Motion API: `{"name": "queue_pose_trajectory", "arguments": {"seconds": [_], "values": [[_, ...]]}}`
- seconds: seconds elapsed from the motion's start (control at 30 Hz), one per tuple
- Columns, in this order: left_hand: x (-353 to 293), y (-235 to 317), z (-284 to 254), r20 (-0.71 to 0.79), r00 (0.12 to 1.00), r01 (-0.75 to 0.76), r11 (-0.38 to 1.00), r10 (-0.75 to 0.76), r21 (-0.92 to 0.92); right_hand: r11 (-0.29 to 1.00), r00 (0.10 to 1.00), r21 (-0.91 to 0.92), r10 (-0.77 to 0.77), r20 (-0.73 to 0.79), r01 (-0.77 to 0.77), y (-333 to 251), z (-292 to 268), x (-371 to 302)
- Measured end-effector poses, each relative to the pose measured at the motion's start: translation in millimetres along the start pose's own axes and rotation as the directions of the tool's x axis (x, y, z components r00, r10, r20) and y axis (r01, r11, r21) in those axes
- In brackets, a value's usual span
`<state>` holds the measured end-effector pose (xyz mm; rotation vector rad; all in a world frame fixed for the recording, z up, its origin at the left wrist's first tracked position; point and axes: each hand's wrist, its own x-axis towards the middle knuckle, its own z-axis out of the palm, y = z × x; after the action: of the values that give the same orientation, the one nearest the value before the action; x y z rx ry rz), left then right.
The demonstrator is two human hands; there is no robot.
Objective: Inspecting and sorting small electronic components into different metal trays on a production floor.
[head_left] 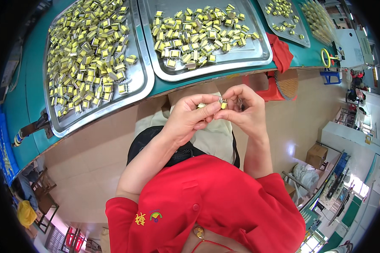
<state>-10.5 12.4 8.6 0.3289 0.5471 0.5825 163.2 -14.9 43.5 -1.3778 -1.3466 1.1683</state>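
My two hands meet above my lap, just short of the table's near edge. Pinched in the fingertips of my right hand is a small transformer, a yellow-wrapped block with metal pins. The fingers of my left hand are curled, with the thumb tip reaching close to that transformer. A second small yellowish piece, partly covered by the fingers, shows within the left hand and looks like another transformer. Ahead, one metal tray at the left is heaped with similar transformers, and a second metal tray beside it holds a looser pile.
The trays rest on a green tabletop. A third tray with fewer transformers lies farther right, near a red cloth draped at the edge. Below stands a red stool. A roll of tape sits at the right end.
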Motion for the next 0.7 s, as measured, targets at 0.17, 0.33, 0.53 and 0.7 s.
{"name": "queue_pose_trajectory", "arguments": {"seconds": [0.17, 0.33, 0.53, 0.7], "values": [[1.0, -0.9, -0.9, 0.003, 1.000, 0.006, 1.000, -0.006, -0.010, 0.999, 0.999, 0.027, 0.034, 0.011, -0.034, 2.6, -2.8, -2.0], [1.9, -1.5, -2.9, 0.071, 0.997, -0.004, 0.999, 0.007, -0.034, 1.000, 1.000, 0.024, 0.017, 0.000, -0.017, 5.4, -3.8, -2.7], [4.6, -3.3, -6.0, 0.088, 0.996, 0.038, 0.991, -0.026, -0.129, 0.999, 1.000, -0.037, 0.004, -0.011, -0.004, 0.6, -1.1, -1.5], [2.5, -2.2, -0.8, 0.097, 0.995, -0.019, 0.999, 0.022, -0.029, 0.999, 1.000, 0.040, -0.008, 0.016, 0.007, 7.3, -5.8, -2.5]]}}
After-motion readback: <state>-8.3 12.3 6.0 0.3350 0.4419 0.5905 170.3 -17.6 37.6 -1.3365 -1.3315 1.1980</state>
